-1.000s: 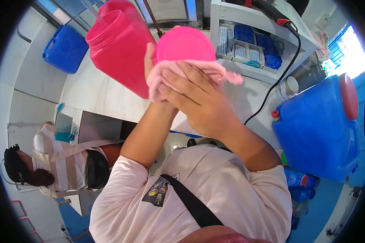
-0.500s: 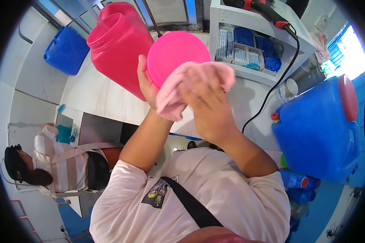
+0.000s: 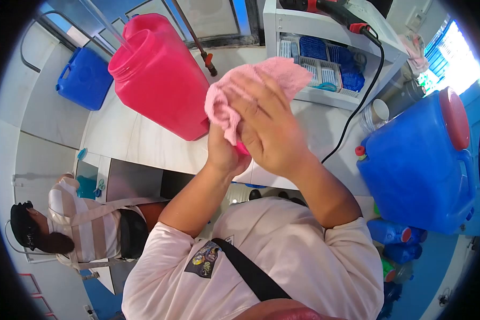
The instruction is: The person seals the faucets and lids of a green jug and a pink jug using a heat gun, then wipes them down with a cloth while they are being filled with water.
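Note:
A light pink cloth is bunched in my right hand, whose fingers press over it. Under the cloth, my left hand holds the bright pink lid; only a small part of the lid's edge shows, and most left fingers are hidden. Left of my hands, a large pink container leans on the white counter, its round mouth uncovered and a clear tube running into it.
A blue jug stands at the far left, a bigger blue container at the right. A white shelf holds baskets of packets, with a corded tool on top. Another person is at the lower left.
The lid has tilted from facing up to mostly hidden behind the cloth. My right hand and the cloth have moved up over it, and my left hand has come lower.

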Tool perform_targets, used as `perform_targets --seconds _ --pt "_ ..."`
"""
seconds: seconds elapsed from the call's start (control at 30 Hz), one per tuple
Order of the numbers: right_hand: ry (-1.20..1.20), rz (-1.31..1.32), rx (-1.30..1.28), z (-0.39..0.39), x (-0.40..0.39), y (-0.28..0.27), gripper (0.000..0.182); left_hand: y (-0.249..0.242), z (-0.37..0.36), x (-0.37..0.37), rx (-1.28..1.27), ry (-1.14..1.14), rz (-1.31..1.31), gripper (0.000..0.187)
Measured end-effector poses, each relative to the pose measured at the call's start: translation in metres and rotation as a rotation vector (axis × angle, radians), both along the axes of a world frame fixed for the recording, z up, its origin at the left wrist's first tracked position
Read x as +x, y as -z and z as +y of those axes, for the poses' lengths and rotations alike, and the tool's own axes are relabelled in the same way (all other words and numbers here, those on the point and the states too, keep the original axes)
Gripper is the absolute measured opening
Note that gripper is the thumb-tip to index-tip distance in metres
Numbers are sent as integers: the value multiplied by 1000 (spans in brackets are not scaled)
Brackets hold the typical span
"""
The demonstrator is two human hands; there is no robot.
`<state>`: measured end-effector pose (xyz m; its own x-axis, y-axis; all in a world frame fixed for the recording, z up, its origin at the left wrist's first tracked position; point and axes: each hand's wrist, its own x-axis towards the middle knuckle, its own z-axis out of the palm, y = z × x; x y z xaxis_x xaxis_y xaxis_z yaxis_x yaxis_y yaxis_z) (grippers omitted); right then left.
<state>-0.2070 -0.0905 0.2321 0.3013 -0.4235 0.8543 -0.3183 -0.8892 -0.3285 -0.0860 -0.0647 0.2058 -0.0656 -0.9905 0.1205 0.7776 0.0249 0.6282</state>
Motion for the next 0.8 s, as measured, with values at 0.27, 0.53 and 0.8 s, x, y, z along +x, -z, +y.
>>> perform_targets --seconds 0.27,0.53,0.8 --pt "-102 109 -118 21 2 49 37 -9 -11 34 84 51 291 87" --pt "-53 -456 322 16 16 72 46 9 0 16 -274 -21 -227 99" --pt "-88 -41 86 6 5 41 47 32 1 29 -30 219 -149 92"
